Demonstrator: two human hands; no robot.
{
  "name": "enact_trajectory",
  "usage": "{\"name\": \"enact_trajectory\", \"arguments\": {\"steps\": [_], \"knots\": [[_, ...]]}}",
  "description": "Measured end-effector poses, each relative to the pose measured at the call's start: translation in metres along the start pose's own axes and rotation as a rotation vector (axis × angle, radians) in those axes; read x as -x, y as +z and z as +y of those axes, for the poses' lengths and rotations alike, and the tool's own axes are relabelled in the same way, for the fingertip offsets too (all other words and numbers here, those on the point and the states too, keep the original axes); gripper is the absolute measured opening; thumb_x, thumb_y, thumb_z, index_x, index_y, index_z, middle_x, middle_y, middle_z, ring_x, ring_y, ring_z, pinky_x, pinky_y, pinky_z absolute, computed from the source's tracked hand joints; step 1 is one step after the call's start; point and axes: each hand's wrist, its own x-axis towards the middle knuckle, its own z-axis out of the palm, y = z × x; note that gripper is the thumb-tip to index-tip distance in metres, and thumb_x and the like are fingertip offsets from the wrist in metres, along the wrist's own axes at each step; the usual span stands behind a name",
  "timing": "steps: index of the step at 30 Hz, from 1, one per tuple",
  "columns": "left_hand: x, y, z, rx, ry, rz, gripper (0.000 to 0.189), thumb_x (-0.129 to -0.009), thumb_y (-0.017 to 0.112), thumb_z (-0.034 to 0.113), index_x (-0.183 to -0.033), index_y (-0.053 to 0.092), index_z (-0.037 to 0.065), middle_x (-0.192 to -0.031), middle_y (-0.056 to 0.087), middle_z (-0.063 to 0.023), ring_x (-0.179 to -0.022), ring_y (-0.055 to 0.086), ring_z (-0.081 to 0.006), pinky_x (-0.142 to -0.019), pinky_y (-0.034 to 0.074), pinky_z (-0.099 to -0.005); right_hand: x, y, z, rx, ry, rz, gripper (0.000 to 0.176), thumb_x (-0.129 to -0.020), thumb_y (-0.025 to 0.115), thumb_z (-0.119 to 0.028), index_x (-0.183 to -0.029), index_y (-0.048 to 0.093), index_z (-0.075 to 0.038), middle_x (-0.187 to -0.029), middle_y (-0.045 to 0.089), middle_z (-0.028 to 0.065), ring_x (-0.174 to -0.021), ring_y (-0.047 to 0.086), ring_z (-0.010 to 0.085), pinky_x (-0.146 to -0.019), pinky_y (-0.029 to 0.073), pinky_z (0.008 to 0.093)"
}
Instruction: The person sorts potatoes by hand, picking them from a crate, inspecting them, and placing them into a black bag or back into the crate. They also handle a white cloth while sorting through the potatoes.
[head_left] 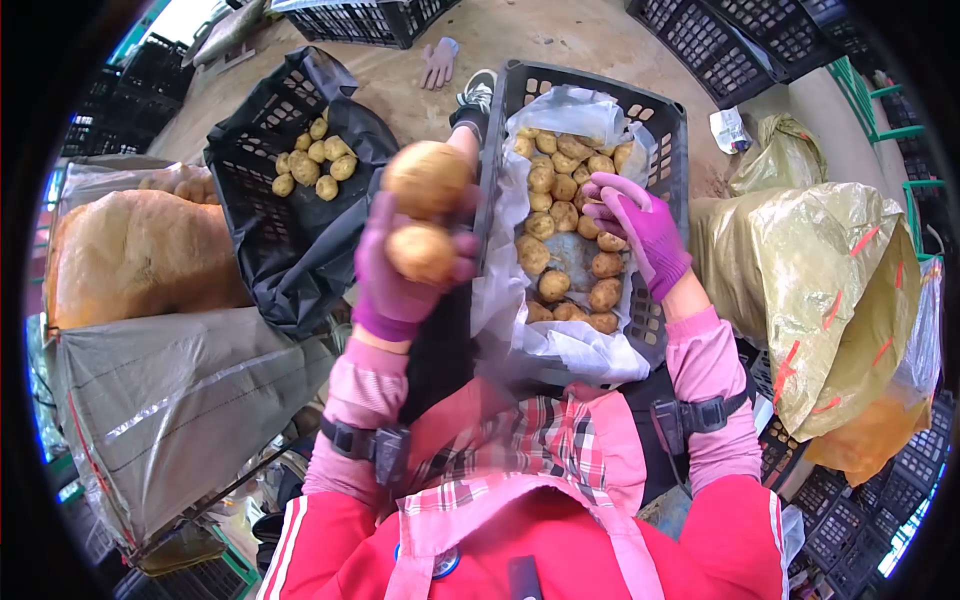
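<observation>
Left hand (388, 265) holds 2 potatoes (428, 178), while to its right the right hand (645, 228) bends over more potatoes (563, 190) in a lined crate (672, 150), its grip unclear.

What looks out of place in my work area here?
A single pinkish-purple glove lies on the bare brown floor, near the dark, white-striped shoe. It looks odd, perhaps dropped, because your left hand and right hand are both gloved.
</observation>
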Motion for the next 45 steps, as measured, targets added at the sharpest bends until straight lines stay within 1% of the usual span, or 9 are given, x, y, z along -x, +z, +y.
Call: {"name": "enact_trajectory", "arguments": {"steps": [1,5,8,10,12,17,24,39,45], "knots": [[0.006,-0.017,0.023,0.157,0.057,-0.151,0.068,-0.095,0.048,0.052,-0.141,0.038,0.004,-0.134,0.052,-0.0193,-0.089,0.061,-0.0269,-0.074,0.056,-0.0376,-0.006,-0.006,0.009,0.090,0.022,0.015,0.037,-0.096,0.058,-0.027,-0.125,0.059,-0.004,-0.115,0.067,0.0108,-0.103,0.065,0.0219,-0.085,0.052,0.0324],[0.029,-0.082,0.112,0.413,0.351,-0.011,0.068,-0.093,0.054,0.045,-0.141,0.037,0.000,-0.142,0.044,-0.0197,-0.118,0.052,-0.0305,-0.089,0.051,-0.0392,-0.038,-0.030,0.067,0.780,-0.014,-0.068,0.044,-0.086,0.066,-0.034,-0.120,0.063,-0.008,-0.111,0.069,0.0150,-0.104,0.065,0.0275,-0.088,0.050,0.0352],[0.015,-0.114,0.134,0.451,0.656,0.326,0.073,-0.092,0.055,0.044,-0.143,0.033,-0.003,-0.146,0.040,-0.0219,-0.127,0.047,-0.0360,-0.094,0.050,-0.0427,-0.065,-0.027,0.121,0.892,0.094,-0.191,0.055,-0.079,0.069,-0.041,-0.123,0.061,-0.008,-0.116,0.065,0.0197,-0.108,0.063,0.0330,-0.092,0.049,0.0384],[0.009,-0.085,0.103,0.325,0.354,0.042,0.074,-0.092,0.055,0.045,-0.142,0.032,-0.005,-0.148,0.036,-0.0252,-0.133,0.041,-0.0400,-0.102,0.046,-0.0479,-0.082,-0.010,0.138,1.033,0.114,-0.154,0.056,-0.079,0.069,-0.040,-0.122,0.060,-0.006,-0.117,0.065,0.0182,-0.106,0.063,0.0328,-0.091,0.049,0.0404],[-0.017,-0.016,0.044,0.230,0.377,0.160,0.065,-0.099,0.041,0.048,-0.143,0.034,0.000,-0.149,0.037,-0.0211,-0.130,0.044,-0.0378,-0.110,0.036,-0.0495,-0.105,0.005,0.170,1.119,0.110,-0.121,0.060,-0.076,0.071,-0.044,-0.122,0.060,-0.007,-0.117,0.066,0.0166,-0.106,0.063,0.0333,-0.092,0.048,0.0443],[-0.039,0.003,-0.028,-0.122,0.018,0.029,0.061,-0.101,0.041,0.043,-0.148,0.031,0.006,-0.145,0.043,-0.0150,-0.123,0.052,-0.0297,-0.105,0.040,-0.0438,-0.142,0.048,0.222,1.555,0.303,0.050,0.067,-0.075,0.071,-0.049,-0.130,0.054,-0.015,-0.151,0.031,0.0193,-0.137,0.031,0.0435,-0.102,0.041,0.0521],[-0.040,0.003,-0.026,-0.205,-0.007,0.031,0.052,-0.103,0.043,0.029,-0.148,0.029,0.006,-0.145,0.044,-0.0129,-0.122,0.053,-0.0236,-0.103,0.043,-0.0371,-0.133,0.043,0.194,1.220,0.427,-0.088,0.102,-0.074,0.062,-0.068,-0.151,0.026,-0.010,-0.157,0.018,0.0232,-0.144,0.024,0.0401,-0.117,0.021,0.0494],[-0.047,0.007,-0.036,-0.313,-0.101,0.094,0.047,-0.104,0.042,0.024,-0.145,0.034,0.003,-0.140,0.048,-0.0151,-0.118,0.056,-0.0220,-0.101,0.044,-0.0355,-0.142,0.009,0.254,1.261,0.251,0.006,0.068,-0.073,0.074,-0.047,-0.129,0.055,-0.012,-0.146,0.037,0.0186,-0.133,0.037,0.0415,-0.106,0.037,0.0498],[-0.056,0.000,-0.037,-0.395,-0.097,0.190,0.049,-0.102,0.045,0.026,-0.144,0.034,0.004,-0.141,0.047,-0.0135,-0.116,0.056,-0.0241,-0.100,0.044,-0.0360,-0.163,-0.010,0.250,0.699,0.254,-0.125,0.081,-0.070,0.075,-0.058,-0.126,0.060,-0.001,-0.125,0.060,0.0170,-0.116,0.057,0.0289,-0.100,0.044,0.0374]]}}
